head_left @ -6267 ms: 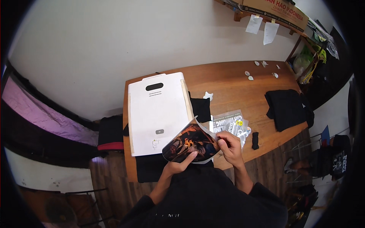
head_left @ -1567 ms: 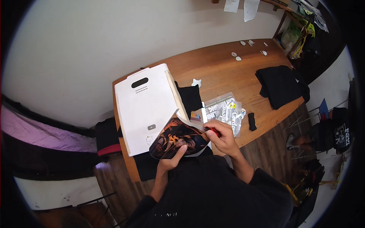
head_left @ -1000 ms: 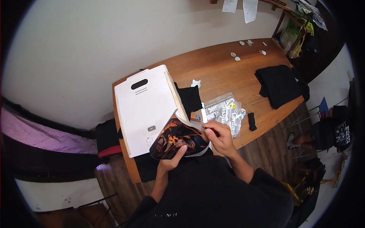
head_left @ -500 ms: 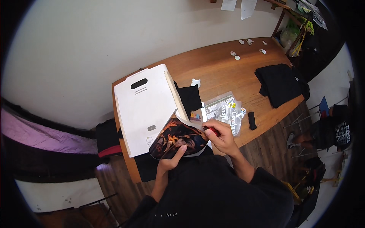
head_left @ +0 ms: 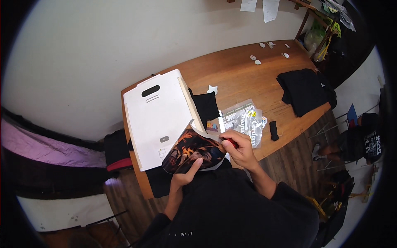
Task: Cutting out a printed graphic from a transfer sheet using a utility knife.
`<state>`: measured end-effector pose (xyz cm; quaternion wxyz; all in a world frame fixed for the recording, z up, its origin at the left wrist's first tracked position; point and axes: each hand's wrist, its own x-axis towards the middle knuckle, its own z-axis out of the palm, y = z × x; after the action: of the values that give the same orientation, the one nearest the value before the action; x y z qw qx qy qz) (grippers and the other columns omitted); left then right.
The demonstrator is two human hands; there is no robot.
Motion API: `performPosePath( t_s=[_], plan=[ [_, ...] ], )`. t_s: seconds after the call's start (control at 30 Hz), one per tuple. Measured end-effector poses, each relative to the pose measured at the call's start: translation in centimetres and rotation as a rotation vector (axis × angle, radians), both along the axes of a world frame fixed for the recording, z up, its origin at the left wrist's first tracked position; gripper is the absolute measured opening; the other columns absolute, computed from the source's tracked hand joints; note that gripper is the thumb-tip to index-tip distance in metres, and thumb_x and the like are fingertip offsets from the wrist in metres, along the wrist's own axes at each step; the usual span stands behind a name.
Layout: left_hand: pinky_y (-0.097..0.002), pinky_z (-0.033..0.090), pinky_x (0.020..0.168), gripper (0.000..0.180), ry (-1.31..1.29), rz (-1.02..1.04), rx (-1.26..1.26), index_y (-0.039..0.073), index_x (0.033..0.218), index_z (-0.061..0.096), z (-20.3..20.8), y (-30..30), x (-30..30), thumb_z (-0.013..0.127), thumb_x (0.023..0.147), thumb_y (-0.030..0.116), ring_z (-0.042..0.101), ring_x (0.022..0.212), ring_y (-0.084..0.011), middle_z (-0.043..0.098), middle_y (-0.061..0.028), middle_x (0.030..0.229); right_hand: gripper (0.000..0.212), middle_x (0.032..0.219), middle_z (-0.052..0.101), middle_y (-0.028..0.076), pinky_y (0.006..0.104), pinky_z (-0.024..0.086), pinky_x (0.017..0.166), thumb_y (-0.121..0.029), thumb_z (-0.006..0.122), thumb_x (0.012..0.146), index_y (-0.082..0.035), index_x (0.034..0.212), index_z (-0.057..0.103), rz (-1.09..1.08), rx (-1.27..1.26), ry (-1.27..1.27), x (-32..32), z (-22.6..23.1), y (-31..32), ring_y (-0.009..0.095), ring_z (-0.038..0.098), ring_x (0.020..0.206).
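A curved, glossy sheet with a dark and orange print point(head_left: 188, 149) hangs in front of my body, over the near edge of the white machine. My left hand point(head_left: 187, 173) grips its lower edge, thumb lying on top and the other fingers hidden beneath. At the sheet's right end, my right hand point(head_left: 240, 149) is closed around a red-handled tool point(head_left: 230, 142). The tool's working end is hidden by the hand and the sheet. A pale border shows along the sheet's upper right edge.
The white, box-like machine point(head_left: 159, 111) stands on the wooden table point(head_left: 235, 78). Black cloth point(head_left: 206, 106), clear printed films point(head_left: 244, 118) and a small black bundle point(head_left: 273, 130) lie to its right. Folded black clothing point(head_left: 304, 91) is farther right. Another person point(head_left: 355, 142) sits beyond the table.
Both hands, the sheet and the red-handled tool stay almost where they were. Only a very slight shift of the whole view shows.
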<state>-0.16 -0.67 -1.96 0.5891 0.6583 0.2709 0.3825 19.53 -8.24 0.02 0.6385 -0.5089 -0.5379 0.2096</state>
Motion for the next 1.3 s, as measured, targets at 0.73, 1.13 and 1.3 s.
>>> performPosePath(
  t_s=[0.73,1.13,1.3],
  plan=[
    [-0.0283,0.047,0.084,0.021,0.024,-0.121,0.129,-0.004,0.102,0.061,0.02,0.16,0.0,0.064,0.081,-0.001,0.061,0.092,-0.0172,0.065,-0.0094,0.1,0.014,0.081,0.061,0.011,0.0256,0.043,0.063,-0.005,0.056,0.086,0.005,0.095,0.059,0.005,-0.066,-0.016,-0.02,0.47,0.12,0.016,0.056,0.07],
    [-0.0291,0.046,0.088,0.032,0.026,-0.17,0.151,-0.004,0.111,0.055,-0.41,0.36,-0.19,0.062,0.079,-0.005,0.059,0.096,-0.0169,0.062,-0.0101,0.106,0.015,0.083,0.063,0.012,0.026,0.046,0.062,-0.005,0.06,0.086,0.005,0.097,0.06,-0.024,-0.063,-0.009,-0.34,-0.22,-0.02,0.017,0.06,0.07],
    [-0.0289,0.046,0.088,0.034,-0.049,-0.1,0.118,-0.004,0.112,0.053,-0.54,0.3,-0.16,0.062,0.08,-0.005,0.059,0.096,-0.0169,0.061,-0.0104,0.107,0.015,0.082,0.061,0.009,0.0239,0.043,0.063,-0.007,0.055,0.088,0.005,0.097,0.059,-0.017,-0.007,0.096,-0.3,-0.26,0.06,0.013,0.055,0.07]
  ],
)
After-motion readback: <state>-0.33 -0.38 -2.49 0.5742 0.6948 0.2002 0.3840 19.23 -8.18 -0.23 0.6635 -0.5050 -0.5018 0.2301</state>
